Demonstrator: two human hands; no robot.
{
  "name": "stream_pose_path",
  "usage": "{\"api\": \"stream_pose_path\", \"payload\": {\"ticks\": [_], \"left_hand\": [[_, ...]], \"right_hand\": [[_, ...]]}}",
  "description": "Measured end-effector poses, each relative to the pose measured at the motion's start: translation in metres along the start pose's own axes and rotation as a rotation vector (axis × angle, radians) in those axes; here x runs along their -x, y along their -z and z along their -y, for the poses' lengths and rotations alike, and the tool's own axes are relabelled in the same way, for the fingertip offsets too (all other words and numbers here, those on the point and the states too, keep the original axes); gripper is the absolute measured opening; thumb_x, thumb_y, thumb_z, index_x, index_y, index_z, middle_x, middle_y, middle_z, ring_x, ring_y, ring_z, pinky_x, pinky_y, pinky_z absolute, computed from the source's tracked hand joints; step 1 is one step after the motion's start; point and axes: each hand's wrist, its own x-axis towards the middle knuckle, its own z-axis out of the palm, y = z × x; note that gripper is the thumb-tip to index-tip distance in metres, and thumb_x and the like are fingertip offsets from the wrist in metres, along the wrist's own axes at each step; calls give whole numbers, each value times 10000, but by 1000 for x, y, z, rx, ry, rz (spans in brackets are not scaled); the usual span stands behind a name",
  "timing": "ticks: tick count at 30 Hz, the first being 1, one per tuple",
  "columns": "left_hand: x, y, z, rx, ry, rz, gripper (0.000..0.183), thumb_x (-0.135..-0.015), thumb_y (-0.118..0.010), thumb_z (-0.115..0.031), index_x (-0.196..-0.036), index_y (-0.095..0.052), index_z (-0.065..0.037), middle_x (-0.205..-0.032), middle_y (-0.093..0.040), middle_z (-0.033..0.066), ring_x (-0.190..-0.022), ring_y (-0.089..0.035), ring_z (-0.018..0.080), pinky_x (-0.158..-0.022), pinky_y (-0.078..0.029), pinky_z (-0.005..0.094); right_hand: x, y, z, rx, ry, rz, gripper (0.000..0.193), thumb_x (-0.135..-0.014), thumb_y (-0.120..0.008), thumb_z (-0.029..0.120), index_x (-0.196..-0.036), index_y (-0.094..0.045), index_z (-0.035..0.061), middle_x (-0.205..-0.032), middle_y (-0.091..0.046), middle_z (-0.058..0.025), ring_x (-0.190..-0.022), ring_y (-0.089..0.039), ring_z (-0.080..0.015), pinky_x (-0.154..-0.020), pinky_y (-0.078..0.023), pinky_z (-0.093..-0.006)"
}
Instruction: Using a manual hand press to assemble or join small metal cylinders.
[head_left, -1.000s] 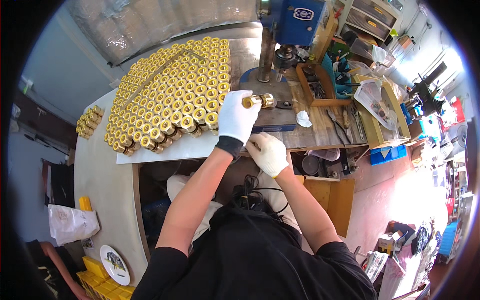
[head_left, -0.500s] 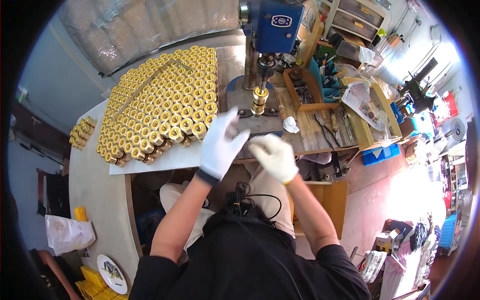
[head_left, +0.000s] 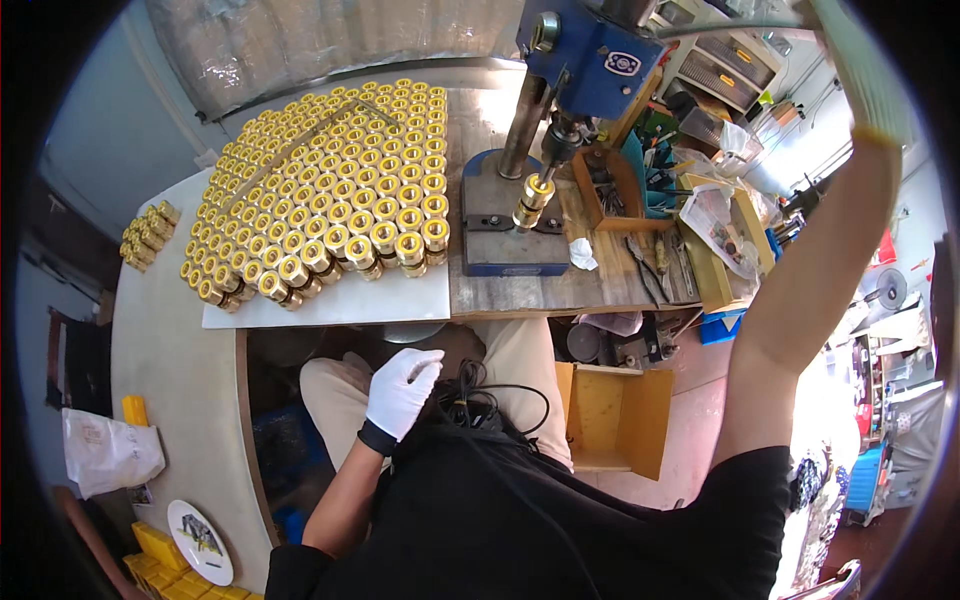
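Now my bench (head_left: 520, 295) carries a blue drill press (head_left: 590, 60) at its back edge, with one brass fitting (head_left: 533, 198) standing on the press base, released since a second ago. Brass fittings (head_left: 330, 190) fill the white board at left. My right hand (head_left: 865, 70) has risen to the top edge, grip unclear. My left hand (head_left: 400, 390), fingers loose and empty, has dropped to my lap.

Brass fittings (head_left: 330, 190) crowd left; drill press (head_left: 560, 90) blocks centre.
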Motion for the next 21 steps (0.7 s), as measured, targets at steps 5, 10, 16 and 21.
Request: {"api": "stream_pose_path", "payload": {"ticks": [5, 10, 16, 21], "left_hand": [[-2, -7, -25, -305, -291, 66, 183, -998, -707, -130, -1143, -764, -34, -969, -709, 108, -862, -707, 262, -781, -561, 348], [-61, -61, -123, -459, -734, 447, 326, -933, -725, -175, -1243, -721, -76, -1108, -705, 140, -1048, -674, 364, -895, -551, 462], [-102, -184, -264, -311, -1481, 51, 457, -816, -773, -489, -1090, -718, -127, -1122, -665, 46, -1168, -615, 260, -1059, -455, 469], [-140, -207, -217, -465, -1427, 142, 539, -724, -773, -641, -877, -767, -124, -912, -684, 15, -1034, -652, 262, -1107, -429, 466]], "right_hand": [[230, -10, 270, 171, -229, 408, 345, -1030, -649, 276, -1323, -737, 117, -1188, -771, -128, -1077, -742, -313, -943, -553, -386], [293, -56, 296, 33, -305, 598, 458, -1034, -672, 365, -1370, -676, 55, -1097, -746, -250, -996, -736, -425, -897, -565, -471], [303, -88, 258, 503, -326, 781, 597, -989, -699, 422, -1482, -588, 105, -1174, -747, -162, -1052, -724, -351, -888, -576, -435], [272, -134, 341, 784, -793, 915, 776, -894, -704, 706, -1336, -667, 70, -1027, -732, -126, -983, -733, -274, -786, -584, -452]]}}
